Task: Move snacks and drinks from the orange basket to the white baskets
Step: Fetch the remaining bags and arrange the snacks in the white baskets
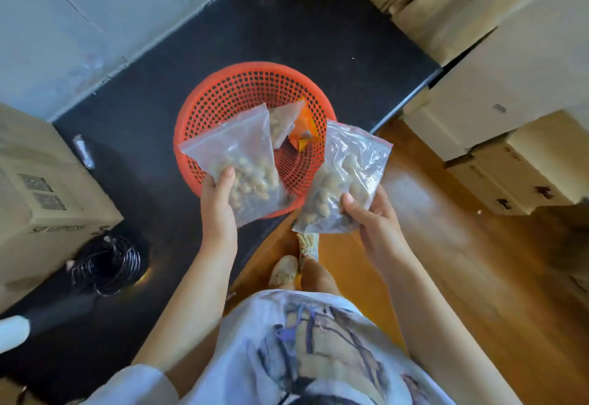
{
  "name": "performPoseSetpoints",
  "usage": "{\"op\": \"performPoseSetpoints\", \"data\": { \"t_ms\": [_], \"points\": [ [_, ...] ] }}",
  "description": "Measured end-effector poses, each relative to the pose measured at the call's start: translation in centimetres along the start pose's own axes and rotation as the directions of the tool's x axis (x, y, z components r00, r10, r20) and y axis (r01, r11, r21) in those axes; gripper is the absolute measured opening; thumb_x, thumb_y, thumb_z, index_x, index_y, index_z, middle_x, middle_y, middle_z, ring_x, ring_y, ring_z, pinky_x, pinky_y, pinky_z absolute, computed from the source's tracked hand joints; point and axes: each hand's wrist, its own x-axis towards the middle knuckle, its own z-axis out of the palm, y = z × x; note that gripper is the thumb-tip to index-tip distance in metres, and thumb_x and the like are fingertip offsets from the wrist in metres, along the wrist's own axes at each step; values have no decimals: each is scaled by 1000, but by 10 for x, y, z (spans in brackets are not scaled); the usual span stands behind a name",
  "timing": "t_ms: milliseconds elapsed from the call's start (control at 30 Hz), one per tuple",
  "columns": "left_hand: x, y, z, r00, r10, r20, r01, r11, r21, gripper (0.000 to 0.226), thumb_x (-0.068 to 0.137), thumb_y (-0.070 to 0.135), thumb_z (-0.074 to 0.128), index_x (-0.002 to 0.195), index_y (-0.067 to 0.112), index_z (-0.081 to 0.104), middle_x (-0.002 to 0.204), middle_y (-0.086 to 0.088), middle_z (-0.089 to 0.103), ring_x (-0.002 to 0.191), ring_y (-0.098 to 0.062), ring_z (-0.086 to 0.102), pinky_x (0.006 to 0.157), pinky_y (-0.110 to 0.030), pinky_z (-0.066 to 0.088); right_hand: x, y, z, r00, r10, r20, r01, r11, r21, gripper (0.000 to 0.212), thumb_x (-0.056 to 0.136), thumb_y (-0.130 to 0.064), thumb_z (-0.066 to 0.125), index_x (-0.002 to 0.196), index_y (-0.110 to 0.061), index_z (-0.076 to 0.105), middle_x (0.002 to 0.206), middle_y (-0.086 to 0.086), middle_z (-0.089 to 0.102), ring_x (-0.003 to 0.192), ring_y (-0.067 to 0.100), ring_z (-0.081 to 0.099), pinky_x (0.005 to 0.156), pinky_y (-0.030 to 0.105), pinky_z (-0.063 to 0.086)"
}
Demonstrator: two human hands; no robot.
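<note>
The round orange basket (236,89) sits on a black table. Inside it lie another clear bag of nuts (283,119) and an orange snack packet (304,132). My left hand (218,203) grips a clear zip bag of nuts (237,152) by its lower end, held above the basket's near rim. My right hand (371,216) grips a second clear zip bag of nuts (347,165) with a red seal strip, just right of the basket. No white basket is in view.
A black table top (318,28) carries the basket. Cardboard boxes stand at left (41,181) and right (497,111). A coil of black cable (108,264) lies at the lower left. Wooden floor (462,261) extends to the right, with my feet (287,269) below.
</note>
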Motion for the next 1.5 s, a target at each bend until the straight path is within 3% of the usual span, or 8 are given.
{"op": "performPoseSetpoints", "data": {
  "t_ms": [133,433,667,933,1067,1133,1300,1500],
  "points": [
    [-32,10,5,990,16,139,-31,994,104,16,94,18,46,90,26,59,71,20,69,66,8,63,57,-6,46,-66,6,-15,990,-31,-137,42,997,72,39,71,-9,71,108,-12,58,91,-2,73,81,13,69,69,25,55],
    [-111,-1,36,827,-120,549,-143,899,413,18,88,34,53,73,29,61,73,15,62,67,6,59,62,-9,45,-217,49,-57,839,3,-545,191,935,299,46,71,-11,71,116,-13,61,106,11,72,98,28,68,71,30,56],
    [-197,-34,76,549,-295,782,-309,798,518,22,76,49,51,73,30,62,67,15,66,71,-3,61,65,-19,43,-325,110,-76,624,78,-777,366,850,380,51,67,-15,71,115,-21,58,103,2,72,97,23,69,71,32,58],
    [-356,-98,63,249,-427,869,-507,707,493,27,79,49,47,66,29,60,63,15,66,60,2,60,59,-19,47,-461,203,-90,356,236,-904,564,718,409,60,65,-27,72,121,-11,57,94,10,68,82,24,69,67,33,58],
    [-442,-140,31,183,-465,866,-533,693,485,38,75,55,47,73,17,51,73,-4,53,70,-17,48,66,-37,41,-531,255,-101,249,341,-907,649,636,418,71,60,-32,77,122,-4,56,92,19,50,88,33,54,86,48,48],
    [-486,-158,17,130,-497,858,-557,679,478,39,75,55,48,73,16,50,74,-7,50,72,-19,45,67,-38,39,-567,279,-105,185,370,-910,675,625,391,73,56,-34,79,120,-5,58,97,22,58,93,34,61,90,49,49],
    [-571,-186,1,-26,-532,847,-658,647,386,30,79,49,48,54,34,52,52,17,54,51,0,47,55,-20,41,-637,329,-113,27,429,-903,749,589,302,39,51,-40,81,88,-29,72,92,-3,75,92,19,70,81,37,57],
    [-640,-218,-6,-145,-541,829,-723,629,284,43,86,40,48,45,33,36,43,16,33,42,0,27,49,-24,26,-690,371,-114,-104,548,-830,846,488,215,48,50,-43,82,94,-30,71,101,-3,74,103,22,66,94,48,49]
  ]
}}
